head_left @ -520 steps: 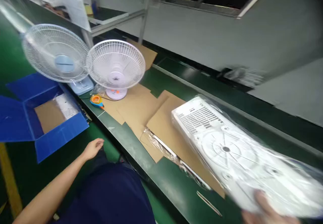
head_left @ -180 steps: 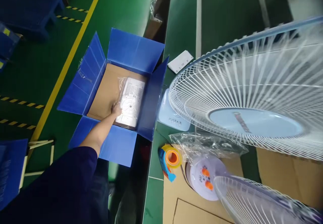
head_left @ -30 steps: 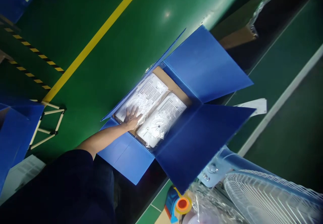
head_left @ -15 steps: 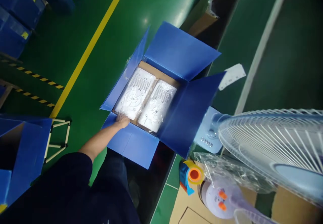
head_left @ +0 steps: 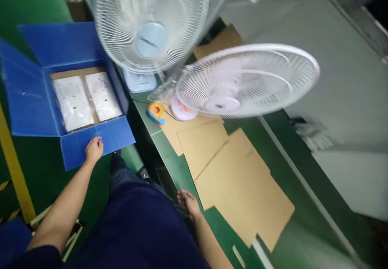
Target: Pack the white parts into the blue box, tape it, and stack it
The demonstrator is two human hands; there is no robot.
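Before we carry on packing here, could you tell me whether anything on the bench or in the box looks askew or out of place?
The white fan with the lilac base is tipped far over, its grille almost flat above the brown cardboard sheets, while the pale blue fan stands upright. The two bagged white panels lie neatly side by side in the blue box.

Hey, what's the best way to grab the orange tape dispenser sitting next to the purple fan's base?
Take the tape dispenser across its round orange roll, coming from above on the person's side of the table. It lies flat with the roll facing up; the fan base crowds its far side, so the near side looks freer for the right hand.
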